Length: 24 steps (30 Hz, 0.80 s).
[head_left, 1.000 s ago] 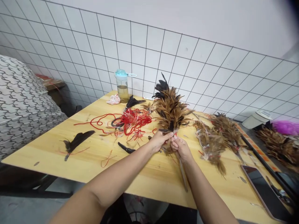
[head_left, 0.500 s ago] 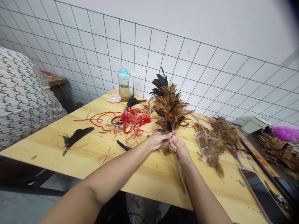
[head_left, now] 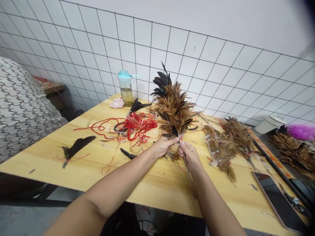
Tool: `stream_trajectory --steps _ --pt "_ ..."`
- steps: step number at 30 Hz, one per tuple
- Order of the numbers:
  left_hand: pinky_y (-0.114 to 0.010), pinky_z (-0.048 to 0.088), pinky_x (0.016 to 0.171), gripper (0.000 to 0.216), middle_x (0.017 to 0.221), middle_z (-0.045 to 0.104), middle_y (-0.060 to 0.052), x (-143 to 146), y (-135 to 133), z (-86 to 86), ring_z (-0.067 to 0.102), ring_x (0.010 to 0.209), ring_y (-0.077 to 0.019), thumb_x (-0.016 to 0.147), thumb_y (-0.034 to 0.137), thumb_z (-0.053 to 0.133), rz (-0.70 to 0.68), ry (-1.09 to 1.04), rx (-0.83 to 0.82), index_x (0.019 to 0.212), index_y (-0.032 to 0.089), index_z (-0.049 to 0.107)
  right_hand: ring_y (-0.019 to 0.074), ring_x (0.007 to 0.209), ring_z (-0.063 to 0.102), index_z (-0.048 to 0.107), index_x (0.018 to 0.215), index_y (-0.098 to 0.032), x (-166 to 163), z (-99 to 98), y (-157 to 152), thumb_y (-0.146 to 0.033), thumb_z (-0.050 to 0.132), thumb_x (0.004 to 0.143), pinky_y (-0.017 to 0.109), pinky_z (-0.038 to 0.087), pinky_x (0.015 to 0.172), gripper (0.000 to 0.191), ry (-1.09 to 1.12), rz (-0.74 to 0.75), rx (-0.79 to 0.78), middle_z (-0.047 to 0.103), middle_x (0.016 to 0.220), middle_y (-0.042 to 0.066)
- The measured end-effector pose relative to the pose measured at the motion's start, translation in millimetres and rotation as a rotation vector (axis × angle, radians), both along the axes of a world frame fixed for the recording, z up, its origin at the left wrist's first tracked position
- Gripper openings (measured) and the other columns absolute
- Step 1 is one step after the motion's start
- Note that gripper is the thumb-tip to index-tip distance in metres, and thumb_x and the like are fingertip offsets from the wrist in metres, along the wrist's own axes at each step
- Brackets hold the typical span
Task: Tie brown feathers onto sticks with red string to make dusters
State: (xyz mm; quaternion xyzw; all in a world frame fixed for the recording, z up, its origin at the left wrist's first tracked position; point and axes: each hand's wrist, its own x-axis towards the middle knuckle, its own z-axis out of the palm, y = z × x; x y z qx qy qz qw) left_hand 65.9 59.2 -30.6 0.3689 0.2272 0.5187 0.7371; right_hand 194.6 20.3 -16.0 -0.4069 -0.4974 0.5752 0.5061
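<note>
A feather duster (head_left: 176,108) with brown and black feathers leans away from me over the table, its thin stick (head_left: 189,173) pointing back toward me. My left hand (head_left: 164,146) is closed at the base of the feathers, thumb and fingers pinched where red string is wound. Just right of it, my right hand (head_left: 189,154) is closed around the top of the stick. The fingertips of both hands nearly meet, and they hide part of the binding. Left of the duster lies a tangle of red string (head_left: 140,126).
Black feathers (head_left: 78,147) lie at the left, and a water bottle (head_left: 126,91) stands at the back. Brown feather bundles (head_left: 221,147) spread over the right side. A phone (head_left: 277,198) and scissors (head_left: 294,201) lie near the right edge. Behind is a wire grid (head_left: 152,46).
The view has shifted slightly. Both hands stay at the binding; the fingers have moved a little, and the duster's feathered top now appears slightly farther left.
</note>
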Motion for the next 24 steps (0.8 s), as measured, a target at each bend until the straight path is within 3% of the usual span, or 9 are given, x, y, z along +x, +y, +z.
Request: stream_trajectory --steps 6,11,14,19,24 --pt "-0.032 0.045 0.085 0.040 0.081 0.071 -0.004 1 -1 -0.5 0.063 0.078 -0.0162 0.051 0.034 0.087 0.062 0.043 0.015 0.081 0.013 0.072 0.0086 0.049 0.036 0.057 0.076 -0.019 -3 2.2 -2 -0.060 0.070 0.067 0.023 0.028 0.046 0.044 -0.173 -0.099 0.018 0.044 0.052 -0.005" --pt "-0.035 0.046 0.087 0.041 0.081 0.072 -0.007 3 -2 -0.7 0.065 0.083 -0.0203 0.054 0.039 0.085 0.040 0.064 0.023 0.083 0.013 0.072 0.0138 0.064 0.052 0.059 0.096 -0.018 0 -10.1 5 -0.054 0.072 0.066 0.025 0.043 0.058 0.048 -0.235 -0.257 0.123 0.055 0.068 -0.001" --pt "-0.035 0.046 0.089 0.042 0.085 0.073 -0.008 5 -3 -0.4 0.065 0.086 -0.0211 0.055 0.039 0.085 0.060 0.076 0.023 0.085 0.013 0.073 0.0154 0.066 0.055 0.058 0.110 -0.017 7 -16.4 7 -0.050 0.065 0.074 0.028 0.047 0.065 0.050 -0.459 -0.324 0.237 0.058 0.070 0.001" --pt "-0.033 0.046 0.089 0.039 0.087 0.073 -0.007 8 -5 0.7 0.065 0.085 -0.0188 0.054 0.038 0.085 0.095 0.078 0.028 0.083 0.015 0.074 0.0211 0.074 0.062 0.062 0.105 -0.015 9 -10.2 0 -0.043 0.044 0.089 0.032 0.047 0.072 0.037 -0.893 -0.346 0.449 0.068 0.083 0.010" --pt "-0.031 0.046 0.089 0.034 0.089 0.073 -0.006 9 -9 4.3 0.064 0.083 -0.0166 0.055 0.035 0.086 0.115 0.041 0.000 0.079 0.014 0.074 0.0220 0.073 0.064 0.062 0.102 -0.015 4 -4.8 -4 -0.039 0.033 0.094 0.029 0.045 0.067 0.039 -1.085 -0.342 0.453 0.070 0.084 0.012"
